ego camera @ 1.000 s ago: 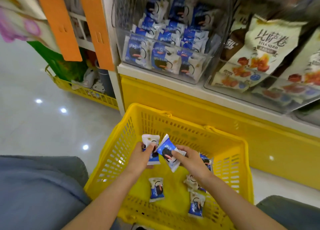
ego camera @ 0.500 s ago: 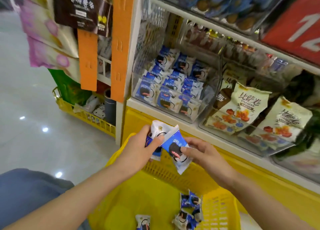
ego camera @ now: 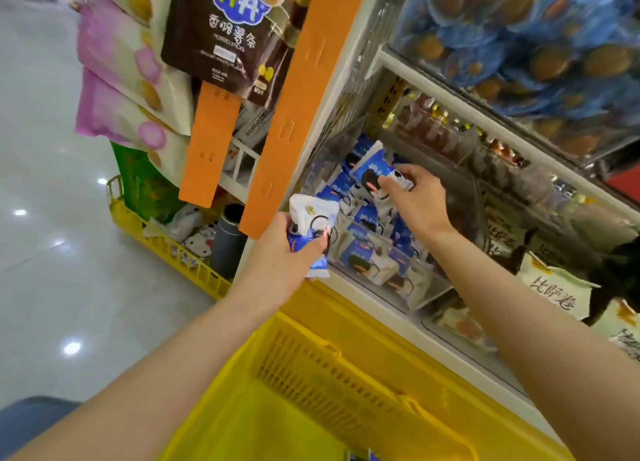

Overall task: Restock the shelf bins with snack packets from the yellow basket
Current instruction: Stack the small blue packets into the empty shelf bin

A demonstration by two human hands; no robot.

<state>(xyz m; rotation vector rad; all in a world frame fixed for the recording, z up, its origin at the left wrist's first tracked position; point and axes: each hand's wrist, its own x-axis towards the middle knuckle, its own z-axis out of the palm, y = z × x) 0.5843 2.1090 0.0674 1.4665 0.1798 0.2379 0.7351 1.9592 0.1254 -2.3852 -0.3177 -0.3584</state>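
My right hand (ego camera: 417,206) reaches over the clear shelf bin (ego camera: 420,299) and grips a blue and white snack packet (ego camera: 372,171) above the several matching packets lying inside it. My left hand (ego camera: 287,252) holds a second blue and white packet (ego camera: 311,214) just outside the bin's left front corner, beside the orange strip. The yellow basket (ego camera: 332,374) sits below my arms, and only its rim and near wall show.
Two orange hanging strips (ego camera: 287,114) carry snack bags at the shelf's left end. A neighbouring clear bin (ego camera: 460,336) to the right holds cream packets. Blue packets fill the upper shelf (ego camera: 519,44). A low yellow crate (ego camera: 173,249) with a grey cylinder stands on the floor at left.
Both hands rose from the basket to the shelf. The right hand moved its packet up and over the bin; the left hand lifted its packet to the bin's front corner.
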